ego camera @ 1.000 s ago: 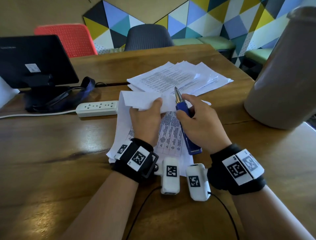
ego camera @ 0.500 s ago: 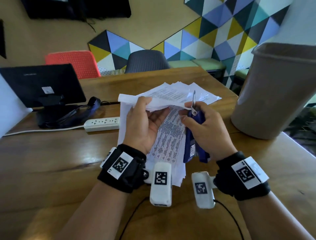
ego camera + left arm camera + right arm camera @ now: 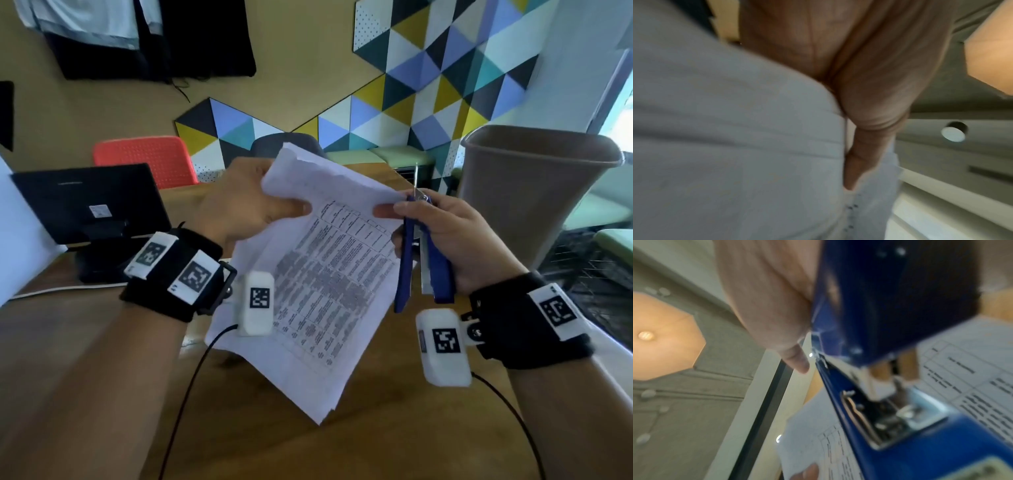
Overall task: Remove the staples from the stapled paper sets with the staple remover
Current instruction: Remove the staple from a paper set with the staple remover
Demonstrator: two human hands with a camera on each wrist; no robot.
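A set of printed sheets (image 3: pixel 329 281) hangs in the air above the wooden table (image 3: pixel 85 359), its top sheet folded back. My left hand (image 3: pixel 246 202) grips the folded top, thumb on the front; in the left wrist view the paper (image 3: pixel 735 146) fills the frame beside the thumb (image 3: pixel 865 154). My right hand (image 3: pixel 445 236) holds the blue stapler (image 3: pixel 421 260) upright, its metal remover tip (image 3: pixel 416 181) pointing up, while thumb and forefinger pinch the paper's top right corner. The right wrist view shows the stapler (image 3: pixel 890 321) close up with the printed paper (image 3: pixel 972 369) behind it.
A tall taupe bin (image 3: pixel 534 192) stands at the right on the table. A black monitor (image 3: pixel 85 202) on its stand sits at the left, a white cable (image 3: pixel 65 289) in front of it. Red (image 3: pixel 147 157) and grey chairs stand behind.
Both hands have lifted the paper set off the table and up toward the head camera. The right hand, still holding the stapler, now pinches the paper's corner.
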